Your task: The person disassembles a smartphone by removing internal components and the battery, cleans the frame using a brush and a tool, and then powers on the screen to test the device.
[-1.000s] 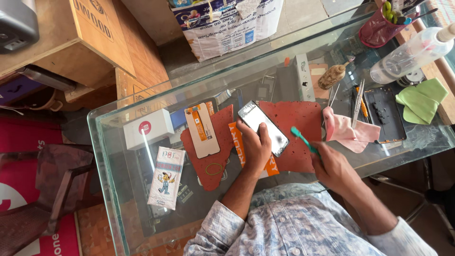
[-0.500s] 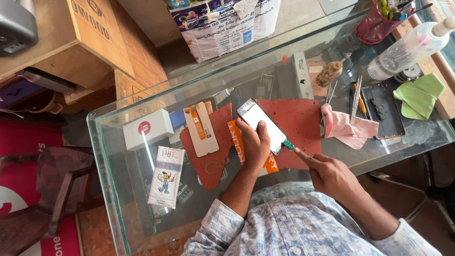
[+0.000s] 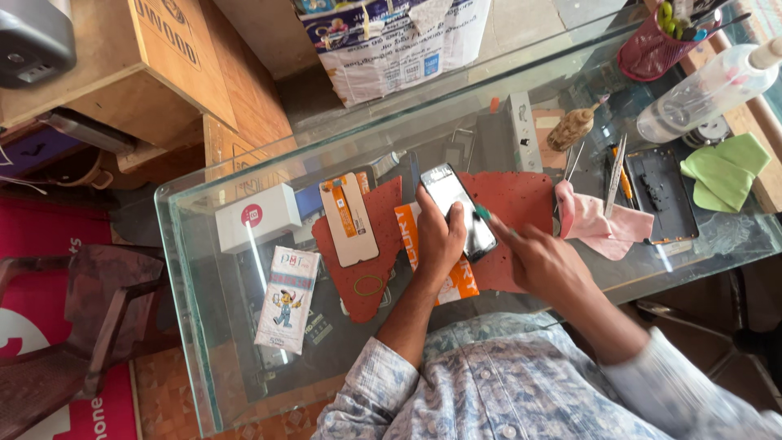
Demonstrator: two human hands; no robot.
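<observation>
Phone (image 3: 458,209) gripped by left hand (image 3: 438,236) fingers; right hand (image 3: 544,261) fingers pinch green tool (image 3: 484,213).

The phone (image 3: 458,210) is black with a pale grey glare on its screen, and it lies on a brick-red mat (image 3: 513,204) dotted with small holes. The tool (image 3: 484,214) has a green tip. Right of the mat lies a pink cloth (image 3: 590,228); far right lie light-green cloths (image 3: 725,169). The packet (image 3: 456,277) near the mat is orange and white. The sleeve (image 3: 383,383) is pale blue with a floral print.
</observation>
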